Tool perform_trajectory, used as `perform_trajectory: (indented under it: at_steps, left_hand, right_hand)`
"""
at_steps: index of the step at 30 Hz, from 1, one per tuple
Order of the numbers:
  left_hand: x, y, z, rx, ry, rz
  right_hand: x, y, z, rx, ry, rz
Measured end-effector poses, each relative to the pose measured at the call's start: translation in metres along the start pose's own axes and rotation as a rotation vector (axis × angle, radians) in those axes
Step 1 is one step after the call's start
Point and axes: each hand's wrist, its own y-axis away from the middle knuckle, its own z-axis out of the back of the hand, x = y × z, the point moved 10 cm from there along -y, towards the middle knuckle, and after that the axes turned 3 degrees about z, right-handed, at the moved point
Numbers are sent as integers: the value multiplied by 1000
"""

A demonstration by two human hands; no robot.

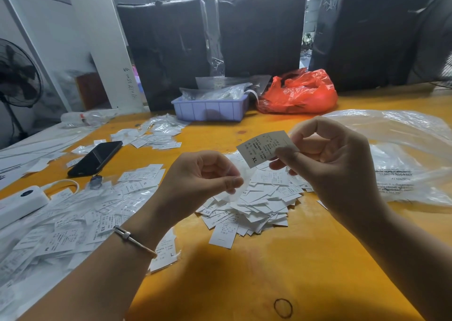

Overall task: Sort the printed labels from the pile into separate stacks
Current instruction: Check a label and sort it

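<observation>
Hands: right hand [335,164] pinches one label [265,148] marked "XL", raised over loose pile [254,203] on orange surface [244,271]; left hand [203,174] pinches thin clear film, prob. a sleeve. Step: reading size. Next: drop onto matching XL stack, which one unclear. Legible elsewhere: "XS", "S", "L"; clear bag [401,159] reads "ATTENZION…".

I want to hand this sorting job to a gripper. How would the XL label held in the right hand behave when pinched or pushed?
The XL label probably behaves like thin card: held at one edge by the right hand, it stays nearly flat. It looks very light, so a push may slide it across the table. Labels in the pile overlap, so pinching just one could be fiddly.
</observation>
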Motion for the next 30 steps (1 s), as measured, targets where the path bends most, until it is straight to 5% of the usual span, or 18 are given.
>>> perform_trajectory:
  at_steps: [18, 25, 30]
  left_hand:
    - [2, 1, -7, 55, 24, 32]
    - [6, 1, -15, 100, 68, 67]
    - [11, 0, -15, 100, 56, 112]
  right_hand:
    - [-10, 1, -14, 170, 184, 39]
    - [-35, 3, -22, 291, 101, -120]
    - [-25, 0, -12, 156, 129, -25]
